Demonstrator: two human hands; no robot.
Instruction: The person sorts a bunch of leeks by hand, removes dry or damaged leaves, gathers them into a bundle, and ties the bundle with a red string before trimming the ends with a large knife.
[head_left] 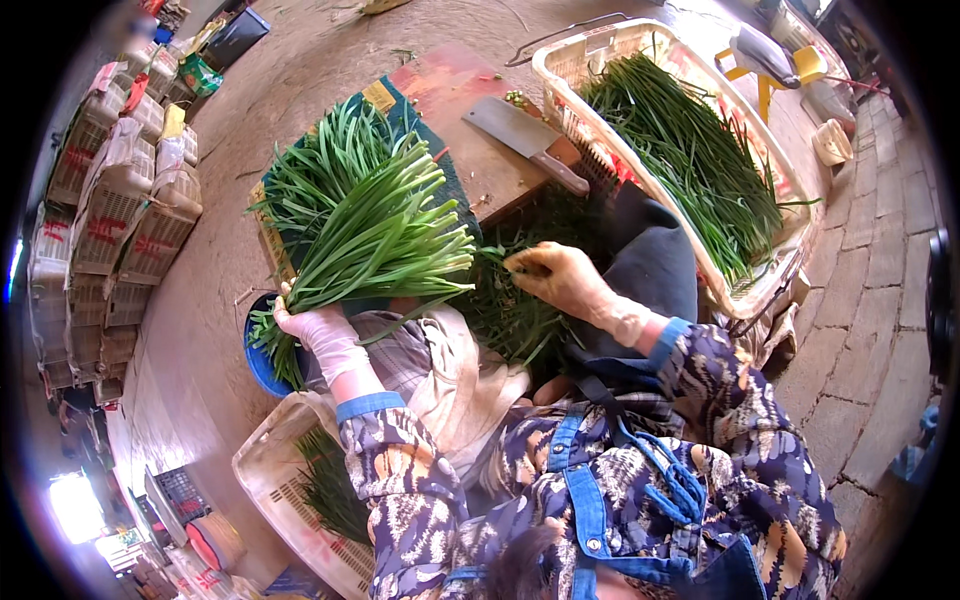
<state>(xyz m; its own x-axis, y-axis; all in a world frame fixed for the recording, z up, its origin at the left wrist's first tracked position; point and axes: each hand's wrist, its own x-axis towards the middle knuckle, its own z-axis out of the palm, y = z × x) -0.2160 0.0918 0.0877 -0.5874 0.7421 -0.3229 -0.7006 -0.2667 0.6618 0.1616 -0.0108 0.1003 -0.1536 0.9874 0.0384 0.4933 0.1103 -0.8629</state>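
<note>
My gloved left hand (328,338) is wrapped round a thick bunch of garlic chives (385,245), holding it from its lower left side. The pale cut ends of that bunch point right, toward my other hand. More chives (325,155) lie behind it on a dark green sheet. Just right of the cut ends is my gloved right hand (565,285), its fingers pinched together. A bit of green shows by the fingertips, but what they hold, if anything, cannot be made out. Loose green leaves (510,310) lie in a heap below that hand.
A cleaver (525,142) rests on a wooden board (450,85) ahead. To the right stands a plastic basket (560,75) full of chives. A blue basin (258,360) and another basket (265,465) are at left. Stacked crates (130,200) line the far left.
</note>
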